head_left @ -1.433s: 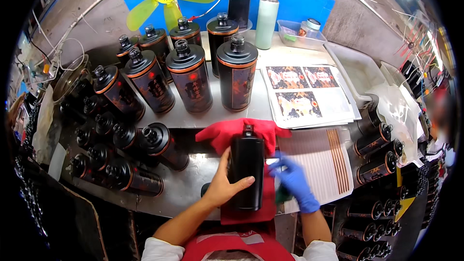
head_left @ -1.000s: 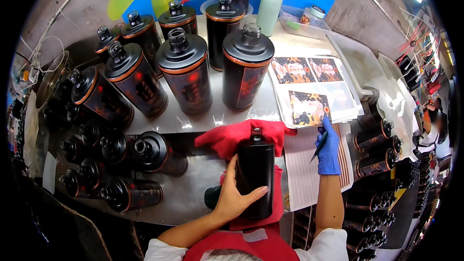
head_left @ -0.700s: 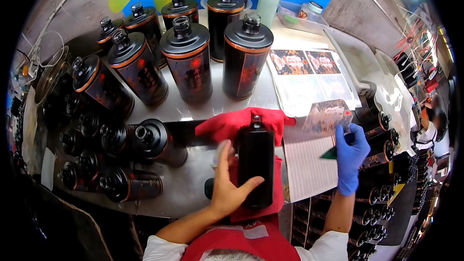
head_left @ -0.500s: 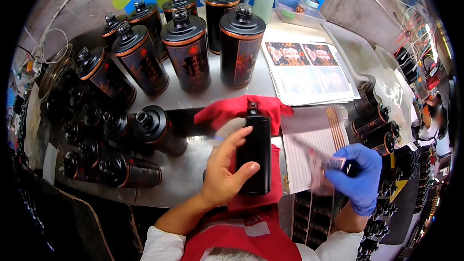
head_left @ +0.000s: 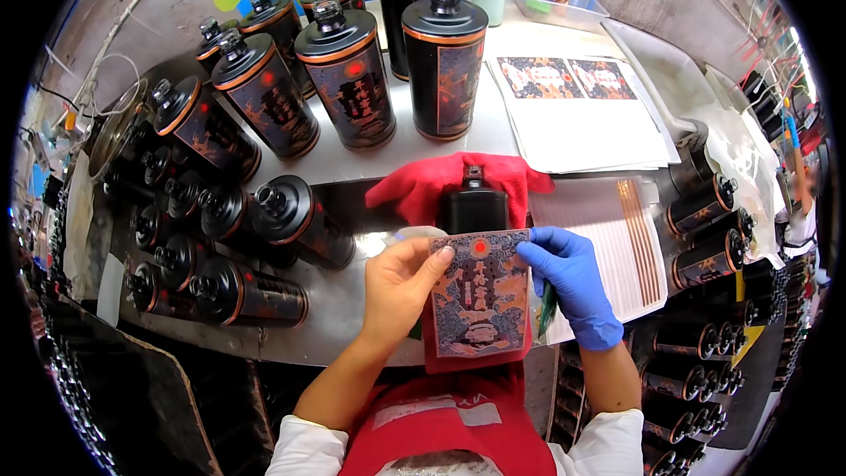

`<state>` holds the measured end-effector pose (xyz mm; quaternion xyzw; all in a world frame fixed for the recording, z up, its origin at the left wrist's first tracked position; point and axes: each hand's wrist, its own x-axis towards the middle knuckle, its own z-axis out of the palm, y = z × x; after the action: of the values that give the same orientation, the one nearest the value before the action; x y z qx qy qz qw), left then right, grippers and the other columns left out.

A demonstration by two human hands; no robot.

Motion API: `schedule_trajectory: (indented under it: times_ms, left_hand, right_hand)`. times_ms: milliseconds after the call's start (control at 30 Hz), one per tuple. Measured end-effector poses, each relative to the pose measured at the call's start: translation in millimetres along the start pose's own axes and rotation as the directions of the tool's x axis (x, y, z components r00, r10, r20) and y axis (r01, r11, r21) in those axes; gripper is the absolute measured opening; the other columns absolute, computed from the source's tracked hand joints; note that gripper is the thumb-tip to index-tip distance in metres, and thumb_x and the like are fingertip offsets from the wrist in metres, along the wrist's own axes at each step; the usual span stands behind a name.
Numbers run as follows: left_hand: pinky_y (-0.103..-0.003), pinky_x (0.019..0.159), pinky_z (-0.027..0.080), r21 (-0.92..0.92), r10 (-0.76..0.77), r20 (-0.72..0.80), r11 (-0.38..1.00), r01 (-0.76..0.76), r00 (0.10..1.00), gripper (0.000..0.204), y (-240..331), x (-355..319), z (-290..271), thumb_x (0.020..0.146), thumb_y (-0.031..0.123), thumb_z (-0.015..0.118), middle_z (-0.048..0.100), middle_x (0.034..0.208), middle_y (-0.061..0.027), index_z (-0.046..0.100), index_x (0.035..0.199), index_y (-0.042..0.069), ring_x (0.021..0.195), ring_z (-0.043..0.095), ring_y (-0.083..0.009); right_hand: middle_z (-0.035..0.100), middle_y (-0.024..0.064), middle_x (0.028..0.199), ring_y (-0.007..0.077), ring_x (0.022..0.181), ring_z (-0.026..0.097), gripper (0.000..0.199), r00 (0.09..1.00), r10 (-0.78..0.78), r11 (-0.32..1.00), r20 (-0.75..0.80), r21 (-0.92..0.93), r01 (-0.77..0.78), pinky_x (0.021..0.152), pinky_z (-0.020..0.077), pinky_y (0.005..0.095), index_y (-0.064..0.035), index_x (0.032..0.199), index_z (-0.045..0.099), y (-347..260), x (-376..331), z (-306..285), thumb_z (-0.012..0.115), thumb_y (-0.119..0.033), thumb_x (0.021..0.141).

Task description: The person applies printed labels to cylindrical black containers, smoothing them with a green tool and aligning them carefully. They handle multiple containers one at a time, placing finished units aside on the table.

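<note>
A decorated label sheet (head_left: 480,300), dark blue with copper patterns and a red dot near its top, is held upright between my hands. My bare left hand (head_left: 398,278) pinches its upper left corner; something pale shows behind those fingers. My right hand (head_left: 568,278), in a blue glove, pinches the upper right corner. A small green thing (head_left: 547,307) shows below the gloved fingers; its kind is unclear. Behind the label, a plain black bottle (head_left: 476,209) lies on a red cloth (head_left: 412,194), neck pointing away, its lower part hidden by the label.
Several labelled black bottles (head_left: 348,88) stand at the back left, with more bottles (head_left: 251,295) crowded at the left. Right of the cloth lies a striped sheet (head_left: 595,256), with printed papers (head_left: 586,128) beyond it. More bottles (head_left: 701,203) lie at the right, beside a pale tray (head_left: 656,79).
My right hand has brought the label leftward in front of the bottle. My left hand has come off the bottle and taken the label's other upper corner. The view has shifted slightly.
</note>
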<state>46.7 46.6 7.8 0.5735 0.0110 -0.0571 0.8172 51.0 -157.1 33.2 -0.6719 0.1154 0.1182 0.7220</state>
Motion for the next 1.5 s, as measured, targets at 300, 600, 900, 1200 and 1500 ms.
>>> schedule_trajectory:
  times_ms: [300,600,900,1200,1500]
  left_hand:
    - [-0.020,0.054,0.048,0.051,0.114,-0.106,0.993,-0.109,0.988,0.010,-13.7,27.4,1.9,0.085,0.007,0.064,0.063,0.077,-0.0028,0.064,0.088,-0.002,0.065,0.057,-0.0066]
    - [-0.020,0.058,0.046,0.036,0.111,-0.138,0.994,-0.107,0.984,0.007,-18.3,38.6,0.9,0.085,0.004,0.063,0.063,0.076,-0.0024,0.064,0.086,-0.003,0.066,0.056,-0.0066]
    - [-0.021,0.073,0.043,0.053,0.117,-0.166,0.993,-0.110,0.979,0.017,-33.0,44.4,-3.8,0.088,0.004,0.056,0.058,0.087,-0.0026,0.055,0.105,-0.001,0.077,0.053,-0.0077]
    - [-0.036,0.109,0.012,0.336,0.208,0.411,0.871,-0.359,0.888,0.067,-39.7,1.4,-11.3,0.095,0.032,0.042,0.024,0.143,-0.0275,0.009,0.143,-0.002,0.137,0.015,-0.0353]
    - [-0.040,0.109,0.007,0.403,0.114,0.424,0.864,-0.300,0.898,0.069,-54.9,-11.8,-13.2,0.094,0.031,0.044,0.004,0.146,-0.0305,0.008,0.144,-0.001,0.138,-0.001,-0.0403]
  right_hand:
    - [0.065,0.0041,0.078,0.0073,0.069,0.059,0.015,0.996,-0.018,1.000,-0.091,-0.007,0.017,0.062,0.0467,0.0200,0.0001,0.087,0.064,12.1,30.2,0.0,0.071,-0.010,0.078]
    - [0.064,0.0033,0.075,0.0045,0.065,0.056,0.015,0.995,0.065,0.997,-0.080,0.056,-0.061,0.056,0.0441,0.0172,-0.0007,0.086,0.064,10.8,43.3,-0.6,0.071,-0.011,0.078]
    - [0.061,0.0019,0.072,0.0040,0.054,0.052,0.017,0.995,0.086,0.993,-0.060,0.083,-0.080,0.047,0.0398,0.0159,-0.0014,0.091,0.061,22.5,50.0,-2.5,0.068,-0.013,0.080]
    - [0.062,0.0051,0.076,0.0030,0.047,0.048,0.021,0.974,0.213,0.970,0.079,0.103,-0.221,0.040,0.0356,0.0141,-0.0009,0.095,0.055,49.5,-3.9,-9.6,0.064,-0.012,0.080]
    - [0.059,0.0027,0.068,0.0051,0.050,0.051,0.012,0.946,0.322,0.946,0.046,0.032,-0.324,0.041,0.0396,0.0171,-0.0018,0.080,0.060,60.9,-42.4,-8.1,0.070,-0.007,0.076]
